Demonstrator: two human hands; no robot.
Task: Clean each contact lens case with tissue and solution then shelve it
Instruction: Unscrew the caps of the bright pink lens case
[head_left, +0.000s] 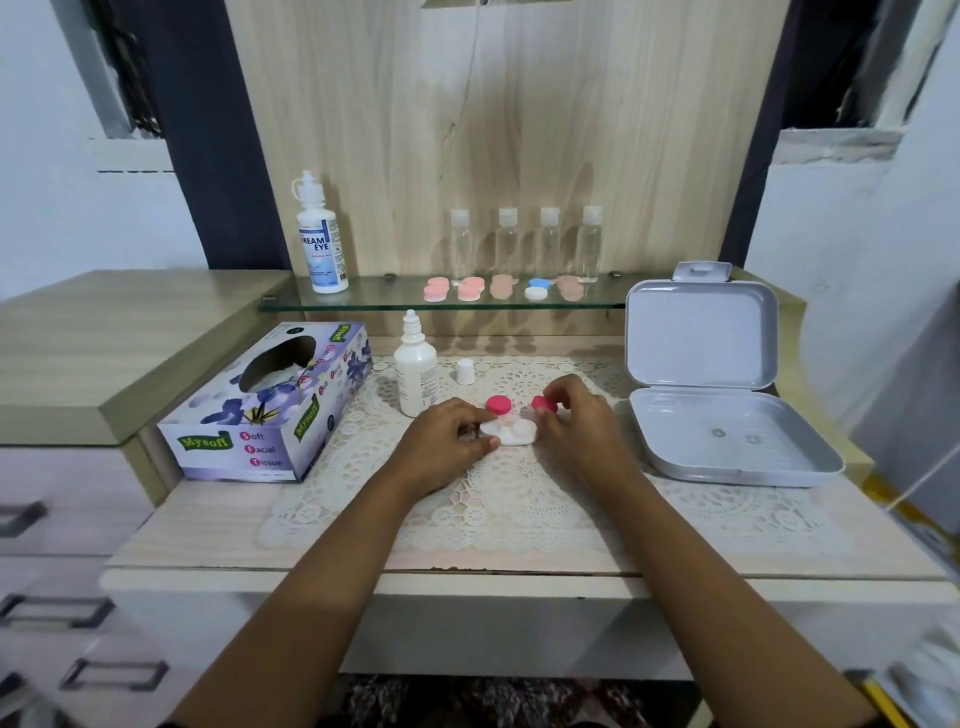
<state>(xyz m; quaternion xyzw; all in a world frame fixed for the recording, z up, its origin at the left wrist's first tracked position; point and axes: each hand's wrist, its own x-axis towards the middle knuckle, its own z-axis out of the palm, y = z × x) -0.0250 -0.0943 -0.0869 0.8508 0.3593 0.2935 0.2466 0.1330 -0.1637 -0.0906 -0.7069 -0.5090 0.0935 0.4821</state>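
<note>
Hands (447, 441) (576, 423) on case (519, 432) and cap (545, 404), mid-doily (519, 499).

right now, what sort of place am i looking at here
Probably a home dressing table, not a shop or clinic: a lace mat covers the top, a tissue box sits beside drawers, and a small glass shelf holds lens cases and a solution bottle.

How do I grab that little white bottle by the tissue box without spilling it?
Hold the small white bottle by its wide round body, not its thin nozzle. It stands upright with its cap off, so keep it upright as you lift. Coming from the front is probably best, because the tissue box crowds its left side.
</note>
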